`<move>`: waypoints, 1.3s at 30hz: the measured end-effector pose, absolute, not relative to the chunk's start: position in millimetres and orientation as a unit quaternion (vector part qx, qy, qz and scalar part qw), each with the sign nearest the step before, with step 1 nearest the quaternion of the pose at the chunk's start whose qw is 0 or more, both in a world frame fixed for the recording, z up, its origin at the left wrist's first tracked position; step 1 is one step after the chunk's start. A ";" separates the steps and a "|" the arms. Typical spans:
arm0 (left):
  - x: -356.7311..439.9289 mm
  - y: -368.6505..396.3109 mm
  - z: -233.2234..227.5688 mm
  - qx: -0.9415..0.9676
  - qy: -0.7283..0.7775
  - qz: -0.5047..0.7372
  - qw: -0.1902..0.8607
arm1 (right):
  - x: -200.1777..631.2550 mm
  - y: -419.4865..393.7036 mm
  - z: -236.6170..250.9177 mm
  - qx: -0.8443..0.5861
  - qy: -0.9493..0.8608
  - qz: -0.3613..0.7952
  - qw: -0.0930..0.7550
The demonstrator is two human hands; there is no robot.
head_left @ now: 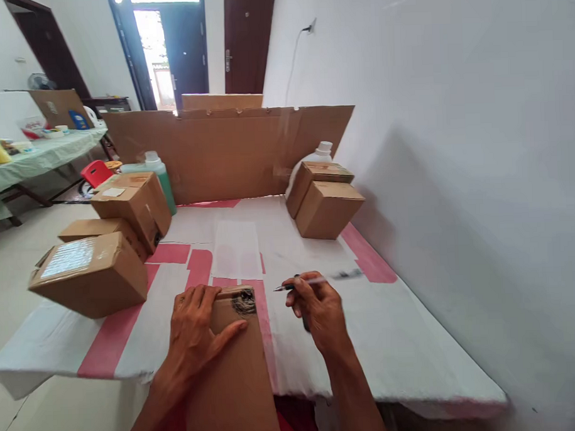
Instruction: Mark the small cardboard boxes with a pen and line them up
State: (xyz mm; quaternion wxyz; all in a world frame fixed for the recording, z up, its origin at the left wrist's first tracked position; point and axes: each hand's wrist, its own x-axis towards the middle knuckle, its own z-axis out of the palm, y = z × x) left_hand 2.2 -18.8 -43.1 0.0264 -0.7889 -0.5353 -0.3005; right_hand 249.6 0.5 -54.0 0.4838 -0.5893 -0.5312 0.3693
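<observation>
A cardboard box (241, 374) leans against the table's near edge, its lower part over my lap. Black scribbled pen marks (244, 302) cover its upper right corner. My left hand (197, 325) grips the box's upper left side, thumb stretched across the face and fingers at the top edge. To the right of the box, apart from it, my right hand (316, 309) is closed round a pen (313, 281). The pen's tip points left toward the box, and its far end is blurred. Under the right palm a dark object (305, 322) partly shows; its kind is unclear.
Several cardboard boxes (101, 272) stand at the left, and two more boxes (332, 207) at the back right. A green liquid jug (161, 176) and a white-capped jug (323, 150) stand behind them. A cardboard panel (229, 154) closes the back; a wall (479, 190) borders the right.
</observation>
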 end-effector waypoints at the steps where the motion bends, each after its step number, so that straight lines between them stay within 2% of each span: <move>1: 1.4 -18.0 -43.8 -0.792 -0.530 -0.301 0.034 | 252.8 7.2 -61.0 -0.630 -0.555 0.348 0.417; 4: -1.2 -15.0 -45.4 -0.799 -0.516 -0.305 0.054 | 253.1 18.6 -86.4 -0.702 -0.587 0.303 0.265; 9: -5.0 -13.3 -44.2 -0.801 -0.520 -0.291 0.059 | 228.7 13.7 -114.3 -0.756 -0.582 0.251 0.163; 13: -6.2 -15.2 -42.2 -0.803 -0.519 -0.286 0.058 | 232.0 4.4 -106.4 -0.774 -0.580 0.216 0.137; 18: -6.5 -15.1 -45.5 -0.799 -0.522 -0.292 0.067 | 278.2 -6.2 -94.5 -0.839 -0.507 0.137 0.142; 22: -6.0 -11.5 -49.5 -0.797 -0.525 -0.292 0.070 | 304.0 -4.4 -103.8 -0.858 -0.464 0.169 0.139; 27: -5.9 -12.3 -47.6 -0.796 -0.527 -0.293 0.047 | 313.8 9.1 -115.5 -0.852 -0.423 0.229 0.207; 33: -7.0 -16.2 -46.1 -0.786 -0.534 -0.309 0.040 | 302.3 -8.5 -119.5 -0.744 -0.428 0.365 0.360; 36: -6.1 -19.0 -44.8 -0.787 -0.527 -0.318 0.037 | 288.2 -35.2 -102.9 -0.646 -0.383 0.471 0.462; 39: -2.9 -24.0 -41.8 -0.793 -0.514 -0.324 0.037 | 273.2 -60.6 -66.7 -0.471 -0.272 0.609 0.577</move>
